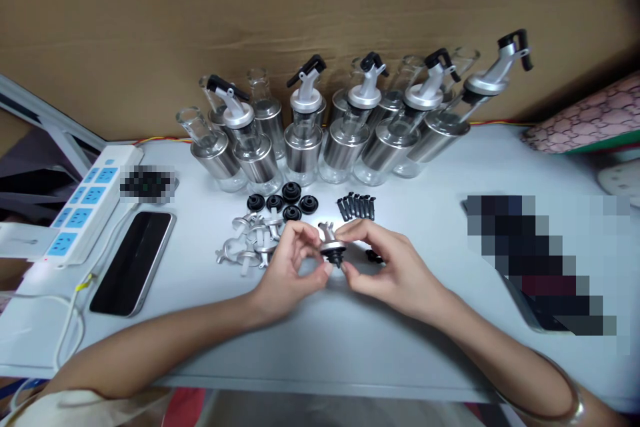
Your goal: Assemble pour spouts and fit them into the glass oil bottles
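Note:
Both my hands meet over the middle of the white table. Between their fingertips sits a small silver pourer spout with a black rubber seal. My left hand pinches it from the left, my right hand from the right. Just left of my hands lies a heap of silver spouts. Behind them are several black rubber seals and a row of small black levers. One more small black part lies behind my right hand.
Several glass and steel oil bottles stand along the cardboard wall, some fitted with pourers. A white power strip and a dark phone lie at the left. A blurred-out object lies at the right, a patterned cushion beyond it.

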`<action>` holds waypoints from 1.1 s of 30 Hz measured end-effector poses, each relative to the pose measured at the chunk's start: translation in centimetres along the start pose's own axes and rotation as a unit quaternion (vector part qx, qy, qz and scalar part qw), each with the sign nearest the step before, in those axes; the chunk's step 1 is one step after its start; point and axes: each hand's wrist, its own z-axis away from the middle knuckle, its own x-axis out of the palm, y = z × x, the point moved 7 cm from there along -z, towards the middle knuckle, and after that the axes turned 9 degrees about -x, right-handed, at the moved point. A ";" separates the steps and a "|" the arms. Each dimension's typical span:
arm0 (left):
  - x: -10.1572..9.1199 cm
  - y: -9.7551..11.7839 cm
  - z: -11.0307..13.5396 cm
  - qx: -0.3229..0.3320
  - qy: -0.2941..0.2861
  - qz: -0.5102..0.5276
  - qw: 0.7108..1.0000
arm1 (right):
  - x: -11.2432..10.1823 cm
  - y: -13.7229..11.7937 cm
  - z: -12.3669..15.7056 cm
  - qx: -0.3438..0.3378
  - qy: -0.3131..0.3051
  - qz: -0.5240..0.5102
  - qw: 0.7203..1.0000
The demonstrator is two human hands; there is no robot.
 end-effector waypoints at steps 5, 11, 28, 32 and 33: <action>0.1 0.2 0.1 0.016 -0.021 -0.004 1.000 | -0.4 -0.4 0.0 -0.046 0.022 -0.009 0.999; -0.1 -0.1 0.2 0.003 0.003 0.001 1.000 | -0.7 -0.2 -0.3 -0.029 0.012 0.012 0.999; -0.1 -0.9 0.1 -0.076 -0.006 0.043 0.996 | -0.7 -0.7 -0.6 -0.061 -0.047 0.081 0.994; -0.4 -0.9 0.1 -0.062 0.006 0.037 0.997 | -0.7 -0.7 -0.5 -0.053 -0.050 0.088 0.993; -0.4 -0.8 0.1 -0.058 0.006 0.032 0.998 | -0.8 -0.8 -0.6 -0.052 -0.050 0.090 0.993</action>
